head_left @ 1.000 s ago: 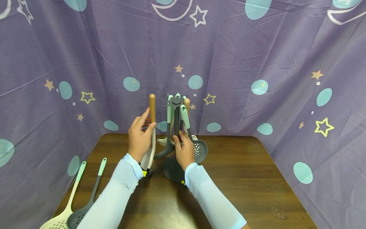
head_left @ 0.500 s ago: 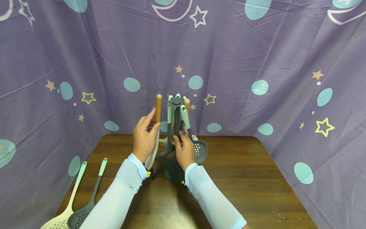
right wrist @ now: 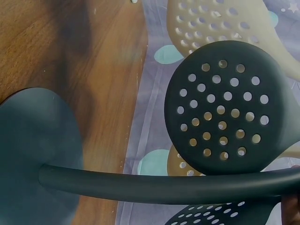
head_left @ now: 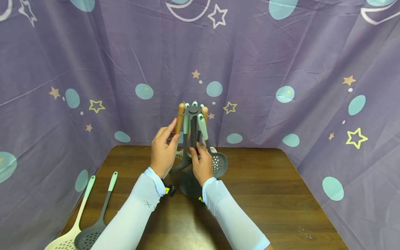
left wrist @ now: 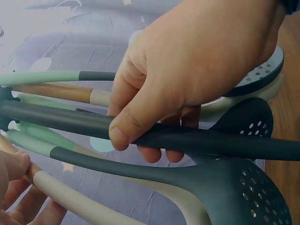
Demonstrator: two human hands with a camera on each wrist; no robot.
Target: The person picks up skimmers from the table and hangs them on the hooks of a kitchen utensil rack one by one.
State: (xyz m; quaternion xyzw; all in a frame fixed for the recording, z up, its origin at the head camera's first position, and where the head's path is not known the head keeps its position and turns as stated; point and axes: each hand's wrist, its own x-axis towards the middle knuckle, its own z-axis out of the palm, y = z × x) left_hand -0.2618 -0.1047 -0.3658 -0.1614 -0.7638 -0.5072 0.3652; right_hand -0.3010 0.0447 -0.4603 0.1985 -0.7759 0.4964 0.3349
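My left hand pinches a skimmer by its wooden handle, holding it upright at the left side of a dark utensil stand. The skimmer's cream neck shows in the left wrist view; in the head view my hand hides most of its lower part. My right hand grips the stand's post with thumb and fingers around it. Dark perforated skimmers with mint handles hang there, one on the right and another on the left. A second wooden handle stands behind.
On the table's left side lie a cream skimmer and a dark skimmer, both mint-handled. The stand's round base rests on the brown wooden table. A purple patterned curtain surrounds the back and sides.
My left hand has moved right with the wooden-handled skimmer, bringing its handle close beside the top of the stand and slightly tilted. My right hand has stayed on the post.
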